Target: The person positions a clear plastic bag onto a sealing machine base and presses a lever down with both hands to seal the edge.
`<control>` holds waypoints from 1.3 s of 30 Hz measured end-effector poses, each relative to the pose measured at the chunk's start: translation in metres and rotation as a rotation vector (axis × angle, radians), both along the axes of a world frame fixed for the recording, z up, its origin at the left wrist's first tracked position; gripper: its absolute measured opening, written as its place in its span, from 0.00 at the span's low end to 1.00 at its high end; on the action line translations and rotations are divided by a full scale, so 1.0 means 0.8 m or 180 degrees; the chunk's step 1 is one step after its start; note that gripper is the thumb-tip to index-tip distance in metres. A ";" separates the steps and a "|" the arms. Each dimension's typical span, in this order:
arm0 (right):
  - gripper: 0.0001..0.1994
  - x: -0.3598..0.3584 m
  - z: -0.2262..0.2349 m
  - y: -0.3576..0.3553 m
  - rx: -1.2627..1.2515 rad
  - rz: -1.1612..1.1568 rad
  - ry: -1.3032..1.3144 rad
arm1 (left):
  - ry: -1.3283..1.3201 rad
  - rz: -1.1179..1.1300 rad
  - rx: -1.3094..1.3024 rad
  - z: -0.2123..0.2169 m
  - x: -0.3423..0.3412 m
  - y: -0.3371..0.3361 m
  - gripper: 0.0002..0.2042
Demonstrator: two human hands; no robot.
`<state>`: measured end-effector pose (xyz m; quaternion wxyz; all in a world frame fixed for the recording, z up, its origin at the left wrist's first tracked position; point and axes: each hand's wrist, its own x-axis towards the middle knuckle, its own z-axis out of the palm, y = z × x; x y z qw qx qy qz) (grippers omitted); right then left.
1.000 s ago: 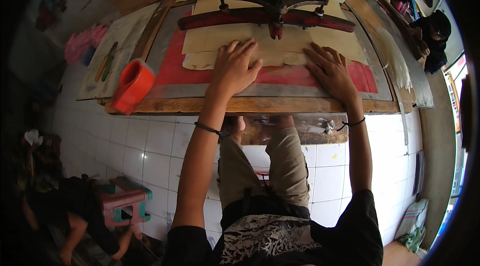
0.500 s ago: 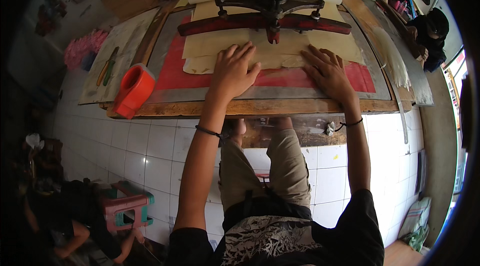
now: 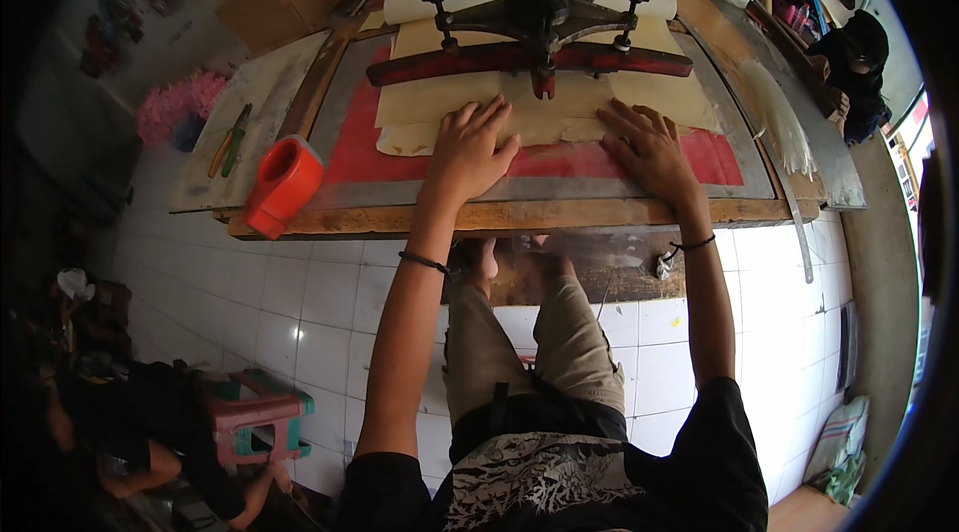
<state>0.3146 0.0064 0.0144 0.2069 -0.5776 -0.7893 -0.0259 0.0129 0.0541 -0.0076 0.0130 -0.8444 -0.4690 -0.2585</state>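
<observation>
Pale tan sheets, layered and uneven along the near edge, lie over a red sheet on the grey-topped table. My left hand rests palm down at their near edge, fingers outstretched. To its right, my right hand lies flat with spread fingers on the same edge. Neither hand grips anything. Just beyond my fingertips a long dark red bar hangs across the sheets, carried by a black metal press head with knobs at both ends.
An orange-red tape dispenser sits at the table's left corner. Pliers lie on a side board. Pale strands and a metal ruler are at the right. Another person bends near a stool at lower left; a dark-clothed person is far right.
The whole view has shifted slightly, the table sitting a little lower. Both hands stay flat on the sheets, almost in the same places.
</observation>
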 end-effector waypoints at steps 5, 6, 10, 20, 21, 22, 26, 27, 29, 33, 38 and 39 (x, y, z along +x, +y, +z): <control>0.21 0.001 -0.007 -0.003 0.0286 0.0052 0.0268 | -0.0144 -0.0064 -0.0091 0.000 0.001 -0.001 0.26; 0.22 0.001 -0.005 -0.002 0.0275 0.0058 0.0274 | -0.0188 -0.0074 -0.0072 0.003 0.001 0.000 0.26; 0.21 0.003 -0.009 0.001 0.0388 0.0104 0.0409 | -0.0163 -0.0142 -0.0051 0.005 0.000 -0.001 0.26; 0.22 0.006 -0.010 0.002 0.0350 0.0132 0.0273 | -0.0106 -0.0081 -0.0123 0.007 0.001 -0.004 0.25; 0.22 0.005 -0.010 0.003 0.0341 0.0149 0.0277 | -0.0133 -0.0083 -0.0141 0.006 0.000 -0.005 0.25; 0.22 0.003 -0.009 0.003 0.0345 0.0156 0.0299 | -0.0139 -0.0095 -0.0147 0.006 -0.002 -0.004 0.25; 0.21 0.003 -0.005 0.009 0.0446 0.0151 0.0259 | -0.0100 -0.0086 -0.0096 0.002 -0.001 -0.002 0.24; 0.21 0.002 -0.008 0.009 0.0460 0.0149 0.0288 | -0.0100 -0.0092 -0.0093 0.001 -0.002 -0.002 0.24; 0.20 0.000 -0.009 0.012 0.0456 0.0143 0.0302 | -0.0119 -0.0091 -0.0100 0.001 -0.003 -0.002 0.24; 0.20 0.000 -0.005 0.014 0.0416 0.0144 0.0255 | -0.0211 -0.0105 0.0034 0.001 -0.002 -0.003 0.24; 0.20 0.007 0.000 0.038 0.0343 0.0136 0.0053 | -0.0405 -0.0177 0.0101 0.007 0.001 -0.005 0.22; 0.20 0.008 0.000 0.042 0.0320 0.0110 0.0069 | -0.0437 -0.0179 0.0075 0.009 0.004 -0.006 0.21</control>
